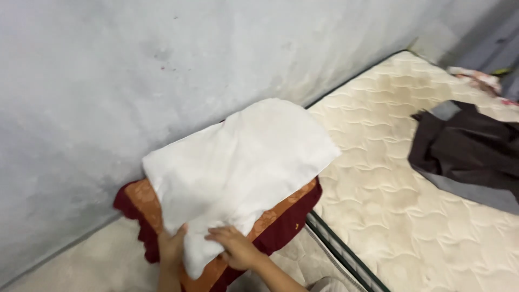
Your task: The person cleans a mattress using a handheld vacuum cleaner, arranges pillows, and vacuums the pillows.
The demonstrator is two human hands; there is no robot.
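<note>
Against the grey wall (108, 81) at left, a maroon and orange pillow (281, 213) lying on the mattress (389, 216), with a white pillow (238, 167) stacked on top. At its near end, left hand (172, 246) pressed against the white pillow's lower corner, grip curled around the edge; right hand (235, 247) just beside, fingers flat and spread on the fabric, not clamped. Farther right, dark cloth (465, 151) spread across the quilted mattress
</note>
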